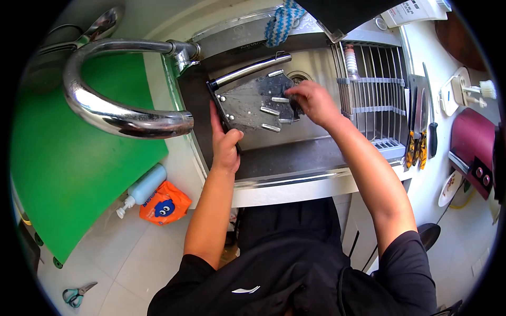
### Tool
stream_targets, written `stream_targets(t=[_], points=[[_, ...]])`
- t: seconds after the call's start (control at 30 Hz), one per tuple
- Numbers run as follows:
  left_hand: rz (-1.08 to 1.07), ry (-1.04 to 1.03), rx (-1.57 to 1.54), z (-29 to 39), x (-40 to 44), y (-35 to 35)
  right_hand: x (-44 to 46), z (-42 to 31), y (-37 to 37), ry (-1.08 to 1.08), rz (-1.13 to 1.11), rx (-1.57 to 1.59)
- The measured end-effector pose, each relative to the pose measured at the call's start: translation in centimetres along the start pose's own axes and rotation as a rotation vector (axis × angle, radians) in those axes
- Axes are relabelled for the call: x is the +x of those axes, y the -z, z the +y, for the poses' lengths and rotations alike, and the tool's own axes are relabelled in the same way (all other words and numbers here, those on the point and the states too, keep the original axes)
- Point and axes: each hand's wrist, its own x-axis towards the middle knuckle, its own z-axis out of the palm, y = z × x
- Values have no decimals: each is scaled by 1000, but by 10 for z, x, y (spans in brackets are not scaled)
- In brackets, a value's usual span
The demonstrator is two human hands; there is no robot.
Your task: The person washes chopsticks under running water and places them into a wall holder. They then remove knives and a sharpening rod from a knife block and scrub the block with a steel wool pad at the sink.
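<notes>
Over the steel sink, my left hand point(225, 146) grips the black edge of a rack point(253, 102) made of a dark, see-through panel with short metal pegs and a chrome bar on its far side. Water drops or suds dot the panel. At the panel's right end, my right hand point(312, 102) has its fingers closed on something dark, too small and hidden to name. The round drain point(299, 76) shows just beyond that hand.
A chrome faucet point(126, 122) arches in from the left over a green board point(68, 142). Right of the sink basin are a wire dish rack point(374, 95) and knives point(419, 121). A blue-white cloth point(283, 23) hangs at the back edge.
</notes>
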Motion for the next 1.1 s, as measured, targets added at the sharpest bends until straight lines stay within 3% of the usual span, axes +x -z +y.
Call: stream_targets(t=[0.07, 0.17, 0.2, 0.23, 0.37, 0.53, 0.63, 0.83, 0.97, 1.03, 1.07, 1.1], points=[[-29, 28, -33, 4, 3, 6, 3, -5, -1, -90, 167, 115], [-65, 67, -105, 3, 8, 12, 9, -50, 19, -267, 74, 165], [-65, 65, -107, 5, 10, 8, 16, -49, 13, 40, 145, 108], [-79, 36, -57, 5, 10, 3, 19, -48, 11, 85, 18, 120], [-137, -15, 93, 11, 6, -17, 39, -53, 1, 173, -99, 182], [-103, 39, -35, 8, 5, -3, -6, -28, 16, 210, -204, 54], [-16, 79, -7, -3, -2, -7, -13, -32, 14, 188, -186, 35], [-63, 99, -19, -7, -4, -10, 3, -26, 2, 256, -76, 116], [2, 49, -40, -1, -1, -2, -44, -16, 4, 129, -168, 35], [43, 38, -25, -4, -2, -11, -45, -32, -3, -165, 4, 154], [52, 32, -25, -6, -1, -16, -43, -40, -8, -190, 173, 70], [62, 26, -25, -7, -1, -21, -37, -51, -11, -185, 174, 71]])
